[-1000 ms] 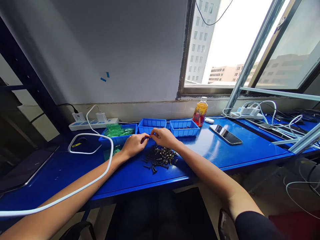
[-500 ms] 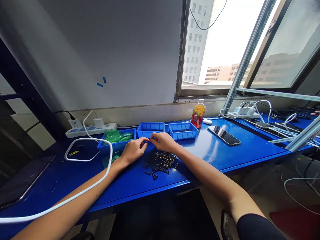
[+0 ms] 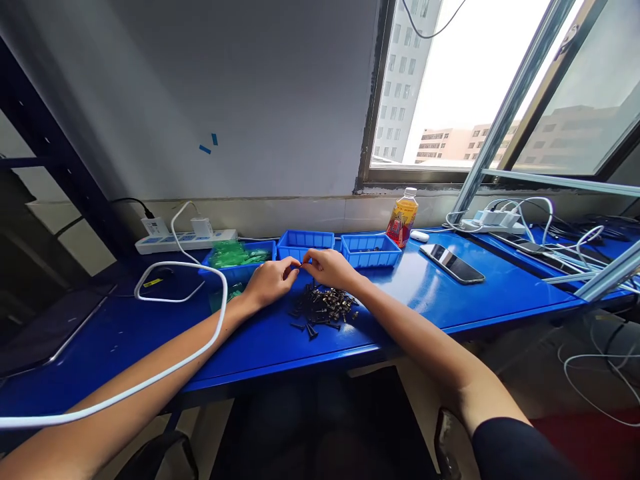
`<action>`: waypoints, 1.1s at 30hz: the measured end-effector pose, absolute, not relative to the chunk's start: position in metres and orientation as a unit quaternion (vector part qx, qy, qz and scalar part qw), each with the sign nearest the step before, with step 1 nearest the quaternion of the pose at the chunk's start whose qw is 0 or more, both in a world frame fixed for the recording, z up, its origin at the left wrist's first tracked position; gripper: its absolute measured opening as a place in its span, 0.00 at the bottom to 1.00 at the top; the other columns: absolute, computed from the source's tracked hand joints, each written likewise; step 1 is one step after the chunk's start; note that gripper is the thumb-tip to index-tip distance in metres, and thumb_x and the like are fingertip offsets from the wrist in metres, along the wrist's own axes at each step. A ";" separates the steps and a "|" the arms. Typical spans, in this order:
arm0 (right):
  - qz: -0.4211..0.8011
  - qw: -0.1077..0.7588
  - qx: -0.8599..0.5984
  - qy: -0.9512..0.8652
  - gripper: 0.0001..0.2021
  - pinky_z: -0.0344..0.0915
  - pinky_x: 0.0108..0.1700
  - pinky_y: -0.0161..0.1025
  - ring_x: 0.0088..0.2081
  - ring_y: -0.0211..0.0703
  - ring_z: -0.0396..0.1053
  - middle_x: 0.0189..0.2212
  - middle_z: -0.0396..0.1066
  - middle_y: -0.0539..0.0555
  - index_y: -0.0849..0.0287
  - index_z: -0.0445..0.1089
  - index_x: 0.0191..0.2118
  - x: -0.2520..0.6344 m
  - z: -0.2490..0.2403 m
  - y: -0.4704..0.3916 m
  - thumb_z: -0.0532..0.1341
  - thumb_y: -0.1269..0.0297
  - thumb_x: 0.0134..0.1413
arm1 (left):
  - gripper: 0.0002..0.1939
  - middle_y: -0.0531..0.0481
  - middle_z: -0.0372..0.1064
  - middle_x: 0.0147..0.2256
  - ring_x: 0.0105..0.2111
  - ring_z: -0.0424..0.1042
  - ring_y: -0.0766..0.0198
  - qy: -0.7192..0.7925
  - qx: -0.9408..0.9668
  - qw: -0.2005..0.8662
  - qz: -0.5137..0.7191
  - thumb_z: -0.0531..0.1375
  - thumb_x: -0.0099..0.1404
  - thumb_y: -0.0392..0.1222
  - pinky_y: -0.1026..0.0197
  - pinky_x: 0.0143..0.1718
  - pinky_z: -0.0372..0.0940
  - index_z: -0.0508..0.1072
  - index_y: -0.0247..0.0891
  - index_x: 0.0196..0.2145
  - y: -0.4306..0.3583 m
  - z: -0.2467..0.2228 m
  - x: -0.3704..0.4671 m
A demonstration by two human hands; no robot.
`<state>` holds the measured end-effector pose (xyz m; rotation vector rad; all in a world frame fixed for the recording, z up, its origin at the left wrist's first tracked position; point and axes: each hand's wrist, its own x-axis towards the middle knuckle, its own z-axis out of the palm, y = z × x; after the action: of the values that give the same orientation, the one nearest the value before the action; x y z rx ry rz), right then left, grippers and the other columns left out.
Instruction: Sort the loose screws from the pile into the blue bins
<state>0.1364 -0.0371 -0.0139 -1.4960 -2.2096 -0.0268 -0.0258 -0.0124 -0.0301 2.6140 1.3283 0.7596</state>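
Observation:
My left hand (image 3: 273, 283) and my right hand (image 3: 329, 268) meet fingertip to fingertip above the blue table (image 3: 270, 350). Both are closed in a pinch, and whatever sits between the fingers is too small to make out. Just below them lies a loose pile of screws (image 3: 327, 305), black and brassy, with a few longer black screws (image 3: 311, 331) at its near edge. Behind the hands stand a middle blue bin (image 3: 305, 239) and a right blue bin (image 3: 371, 259) with small dark parts inside. A left blue bin (image 3: 240, 273) holds green plastic bags (image 3: 233, 255).
A white cable (image 3: 223, 313) loops over my left forearm. Along the wall lies a power strip (image 3: 185, 241). To the right are a drink bottle (image 3: 403, 219), a small white case (image 3: 419, 235) and a phone (image 3: 453, 263). A metal post (image 3: 505, 120) rises beyond them.
The whole view has shifted slightly, so things sit a little higher and further right. Both hands keep their pinch close together over the pile.

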 end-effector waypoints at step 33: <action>-0.014 0.220 -0.545 -0.809 0.09 0.52 0.31 0.32 0.30 0.37 0.67 0.27 0.72 0.50 0.59 0.71 0.41 0.135 -0.013 -0.039 0.55 0.68 0.56 | 0.20 0.51 0.72 0.24 0.22 0.67 0.63 0.417 0.877 0.048 0.234 0.48 0.60 0.46 0.63 0.26 0.57 0.73 0.38 0.43 -0.011 -0.031 -0.027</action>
<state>0.1352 -0.0393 -0.0128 -1.5079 -2.2359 -0.0386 -0.0268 -0.0108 -0.0308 2.6736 1.2719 0.7134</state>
